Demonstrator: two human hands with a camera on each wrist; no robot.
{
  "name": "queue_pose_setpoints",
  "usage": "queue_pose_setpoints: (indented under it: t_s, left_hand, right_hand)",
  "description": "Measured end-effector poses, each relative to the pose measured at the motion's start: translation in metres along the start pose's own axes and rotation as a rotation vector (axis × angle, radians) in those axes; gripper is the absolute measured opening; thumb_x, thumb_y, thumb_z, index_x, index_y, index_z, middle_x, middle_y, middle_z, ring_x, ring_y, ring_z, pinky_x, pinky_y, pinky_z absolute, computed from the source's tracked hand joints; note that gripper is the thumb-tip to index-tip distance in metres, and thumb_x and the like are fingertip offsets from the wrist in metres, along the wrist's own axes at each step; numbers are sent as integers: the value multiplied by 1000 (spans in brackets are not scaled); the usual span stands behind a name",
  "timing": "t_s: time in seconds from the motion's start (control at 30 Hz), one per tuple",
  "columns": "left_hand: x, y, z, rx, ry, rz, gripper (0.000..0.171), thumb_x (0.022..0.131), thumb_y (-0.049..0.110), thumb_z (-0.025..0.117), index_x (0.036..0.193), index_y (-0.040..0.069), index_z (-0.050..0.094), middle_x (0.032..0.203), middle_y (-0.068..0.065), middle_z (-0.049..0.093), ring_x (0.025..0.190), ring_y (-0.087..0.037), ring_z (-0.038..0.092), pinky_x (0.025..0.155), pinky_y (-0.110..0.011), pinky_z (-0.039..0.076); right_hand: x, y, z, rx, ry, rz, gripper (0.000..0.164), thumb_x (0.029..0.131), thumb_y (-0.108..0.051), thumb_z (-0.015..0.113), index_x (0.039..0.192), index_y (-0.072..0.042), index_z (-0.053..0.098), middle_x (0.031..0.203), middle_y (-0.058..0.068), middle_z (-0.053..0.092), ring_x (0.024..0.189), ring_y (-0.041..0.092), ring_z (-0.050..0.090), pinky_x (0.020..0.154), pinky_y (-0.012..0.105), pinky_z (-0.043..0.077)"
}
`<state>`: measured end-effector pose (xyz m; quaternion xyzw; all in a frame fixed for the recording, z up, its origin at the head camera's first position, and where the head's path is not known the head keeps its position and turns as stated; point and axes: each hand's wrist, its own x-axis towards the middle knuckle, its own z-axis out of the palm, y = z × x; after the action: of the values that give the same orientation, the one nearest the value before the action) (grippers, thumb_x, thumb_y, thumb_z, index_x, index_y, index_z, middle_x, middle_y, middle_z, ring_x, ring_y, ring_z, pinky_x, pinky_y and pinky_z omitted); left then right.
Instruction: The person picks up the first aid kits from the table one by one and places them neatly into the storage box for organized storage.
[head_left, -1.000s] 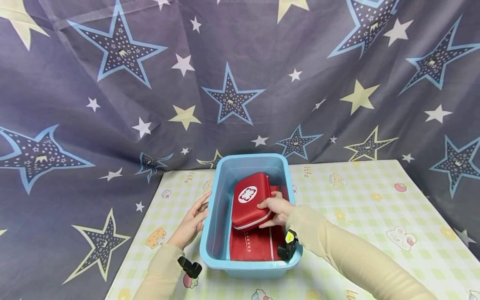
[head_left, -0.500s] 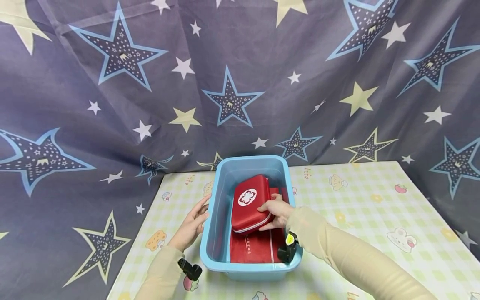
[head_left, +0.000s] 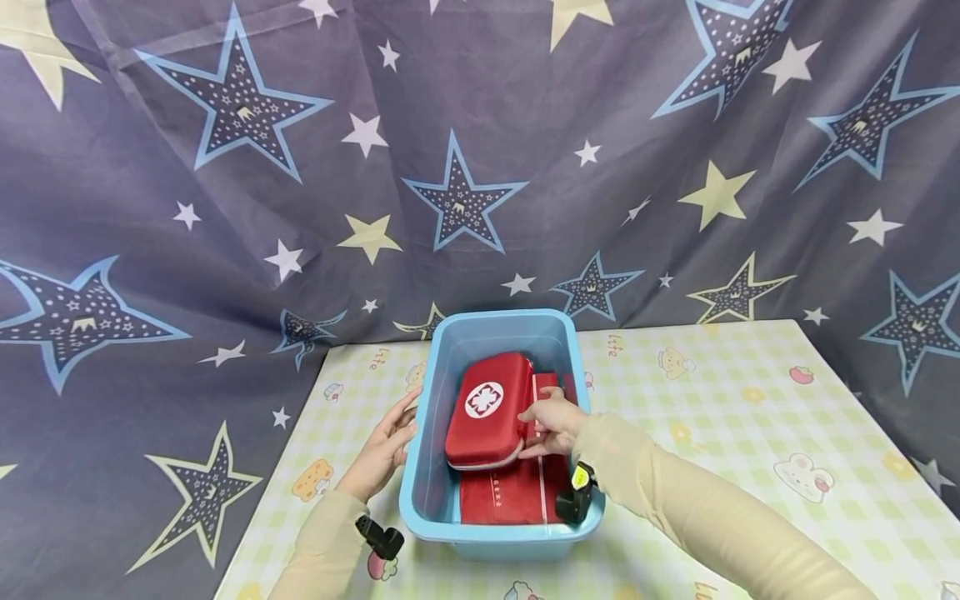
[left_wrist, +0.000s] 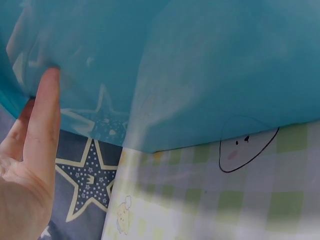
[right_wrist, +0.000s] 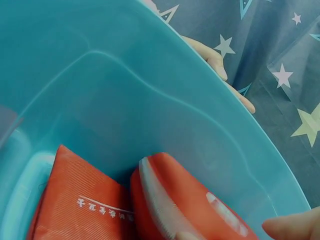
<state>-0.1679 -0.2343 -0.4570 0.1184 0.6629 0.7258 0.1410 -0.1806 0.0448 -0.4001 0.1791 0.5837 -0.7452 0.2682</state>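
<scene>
A red zippered first-aid case (head_left: 483,408) with a white round emblem lies inside the blue plastic bin (head_left: 513,531), on top of a flat red fabric pouch (head_left: 502,500) with white lettering. My right hand (head_left: 553,423) reaches into the bin at the case's right edge, thumb and fingers spread. In the right wrist view, the thumb (right_wrist: 292,227) stands beside the case and a fingertip shows near its zipper. My left hand (head_left: 382,450) rests against the bin's outer left wall with straight fingers, also seen in the left wrist view.
The bin stands on a table with a green checked cloth (head_left: 712,467) printed with cartoon figures. A dark star-patterned curtain (head_left: 480,167) hangs behind it. Black wrist cameras sit on both sleeves.
The first-aid case has shifted left and slightly toward me, and lies flatter. My right hand has stayed nearly in place and no longer grips the case. My left hand has not moved.
</scene>
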Motion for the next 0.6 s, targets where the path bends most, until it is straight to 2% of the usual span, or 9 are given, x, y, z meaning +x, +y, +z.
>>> queue_pose_setpoints:
  t_s: [0.03, 0.1, 0.2, 0.27, 0.33, 0.5, 0.6]
  left_hand:
    - [0, 0, 0, 3, 1, 1, 61, 100, 15, 44, 153, 12, 14, 132, 6, 45, 104, -9, 61, 76, -31, 57]
    - [0, 1, 0, 7, 6, 0, 61, 99, 16, 45, 153, 12, 14, 133, 4, 44, 104, -9, 61, 76, -31, 57]
    - [0, 3, 1, 7, 8, -6, 62, 99, 17, 45, 153, 13, 14, 133, 4, 44, 105, -9, 61, 77, -30, 57]
    - [0, 3, 1, 6, 8, -5, 62, 100, 17, 45, 153, 12, 14, 133, 3, 44, 105, -9, 61, 76, -30, 57]
    - [0, 3, 2, -1, 7, -9, 61, 100, 16, 45, 153, 12, 14, 133, 4, 44, 104, -9, 61, 75, -29, 57]
    - [-1, 2, 2, -4, 8, -6, 61, 100, 14, 44, 153, 12, 14, 131, 3, 45, 102, -9, 61, 73, -28, 57]
    - [-2, 3, 3, 12, 8, -3, 60, 100, 14, 42, 153, 11, 13, 136, -3, 42, 103, -8, 61, 74, -28, 57]
  right_hand:
    - [0, -1, 0, 0, 4, 0, 68, 90, 4, 45, 144, -13, 8, 105, 24, 38, 118, 54, 38, 91, 67, 39]
    - [-1, -2, 1, 9, 0, -2, 67, 90, 3, 44, 144, -12, 8, 97, 20, 34, 116, 55, 38, 93, 68, 37]
    - [-2, -3, 1, 39, -7, 5, 66, 90, 3, 44, 144, -12, 9, 105, 26, 36, 118, 52, 36, 95, 68, 36]
    - [-4, -4, 0, 65, -22, 15, 66, 90, 3, 44, 145, -12, 10, 124, 29, 26, 121, 51, 34, 96, 67, 35]
    - [-5, -5, 0, 88, -37, 19, 65, 90, 2, 44, 145, -13, 12, 129, 30, 24, 121, 47, 36, 97, 67, 35]
    - [-11, -9, -6, 115, -125, 4, 63, 90, 0, 43, 147, -11, 18, 119, 22, 35, 101, 32, 49, 99, 62, 37]
    - [-15, -12, -12, 133, -204, 1, 58, 93, -3, 41, 147, -10, 22, 113, 17, 40, 94, 25, 52, 101, 57, 39]
